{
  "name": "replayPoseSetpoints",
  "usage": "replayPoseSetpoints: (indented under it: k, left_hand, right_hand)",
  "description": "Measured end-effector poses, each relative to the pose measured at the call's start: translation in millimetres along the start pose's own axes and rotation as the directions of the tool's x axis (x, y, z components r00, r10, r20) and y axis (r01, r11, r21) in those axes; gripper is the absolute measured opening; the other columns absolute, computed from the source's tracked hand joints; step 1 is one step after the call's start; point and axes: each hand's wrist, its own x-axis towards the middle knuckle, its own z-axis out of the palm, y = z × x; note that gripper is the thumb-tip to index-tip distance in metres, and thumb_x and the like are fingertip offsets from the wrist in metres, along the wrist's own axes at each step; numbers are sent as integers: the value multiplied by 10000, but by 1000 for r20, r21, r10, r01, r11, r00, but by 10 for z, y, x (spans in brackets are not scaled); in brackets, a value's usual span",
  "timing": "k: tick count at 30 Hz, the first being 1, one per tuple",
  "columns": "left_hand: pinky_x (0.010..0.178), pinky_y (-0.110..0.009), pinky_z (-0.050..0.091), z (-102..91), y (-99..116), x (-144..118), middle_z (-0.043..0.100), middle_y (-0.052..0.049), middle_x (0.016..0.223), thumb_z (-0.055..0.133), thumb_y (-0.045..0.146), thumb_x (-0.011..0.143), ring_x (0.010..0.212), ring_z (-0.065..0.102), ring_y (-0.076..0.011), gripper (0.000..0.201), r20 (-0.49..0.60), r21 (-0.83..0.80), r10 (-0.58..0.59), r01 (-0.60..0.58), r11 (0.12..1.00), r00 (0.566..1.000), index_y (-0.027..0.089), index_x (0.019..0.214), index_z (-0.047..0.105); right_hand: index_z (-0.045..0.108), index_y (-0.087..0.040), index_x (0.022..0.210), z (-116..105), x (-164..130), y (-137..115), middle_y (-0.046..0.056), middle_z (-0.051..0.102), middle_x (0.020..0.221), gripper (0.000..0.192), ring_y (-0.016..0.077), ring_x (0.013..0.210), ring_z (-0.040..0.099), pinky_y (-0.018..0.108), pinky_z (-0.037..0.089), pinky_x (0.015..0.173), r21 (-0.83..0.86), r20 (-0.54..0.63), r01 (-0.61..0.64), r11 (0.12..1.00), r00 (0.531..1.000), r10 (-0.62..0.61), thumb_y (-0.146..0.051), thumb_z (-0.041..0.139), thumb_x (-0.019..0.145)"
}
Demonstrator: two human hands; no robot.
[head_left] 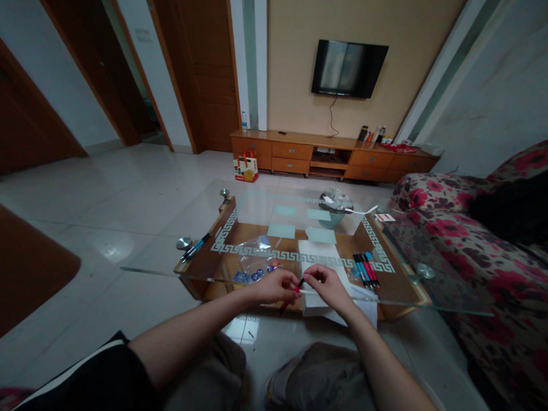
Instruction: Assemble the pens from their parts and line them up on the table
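Over the near edge of the glass coffee table (157, 272), my left hand (274, 287) pinches a red pen (285, 306) with its lower end pointing down. The fingertips of my right hand (327, 285) close on the black end of that same pen, so both hands meet at it. Whether the black piece is joined to the red barrel I cannot tell. To the right lies a row of blue, black and red pens (365, 271). Several blue and black pens (194, 248) rest at the table's left side. A clear plastic bag (255, 252) is just beyond my left hand.
White paper or a box (320, 251) lies beneath my right hand. Toward the far side stands a lined waste basket (331, 215). A floral sofa (437, 203) borders the right, and a low wooden TV cabinet (291, 152) runs along the wall with a gift bag (246, 170) before it.
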Motion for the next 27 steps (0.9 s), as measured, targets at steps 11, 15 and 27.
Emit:
replayPoseSetpoints:
  k: [11,15,27]
  left_hand:
    - [576,-219,422,5,164,-63,626,-1,633,742,408,736,566,530,-100,328,-88,170,66,-51,984,994,108,867,721]
    - [578,-220,416,1,183,-75,632,-11,638,710,438,763,588,532,-109,359,-90,237,72,-49,970,993,97,872,737]
    - [568,-206,401,3,169,-57,601,3,632,715,395,761,583,502,-95,311,-157,293,112,-62,954,981,97,849,710]
  right_hand:
    - [605,-199,701,-2,-45,69,0,618,651,283,149,618,539,260,401,593,-267,-32,44,963,998,-55,-443,602,844]
    - [600,-190,649,21,-68,56,7,623,622,385,151,611,553,258,379,594,-390,20,59,919,998,-55,-459,521,913]
    - [612,-198,962,-29,-83,16,25,676,909,172,141,704,589,258,454,664,-322,68,118,939,993,-101,-339,591,866]
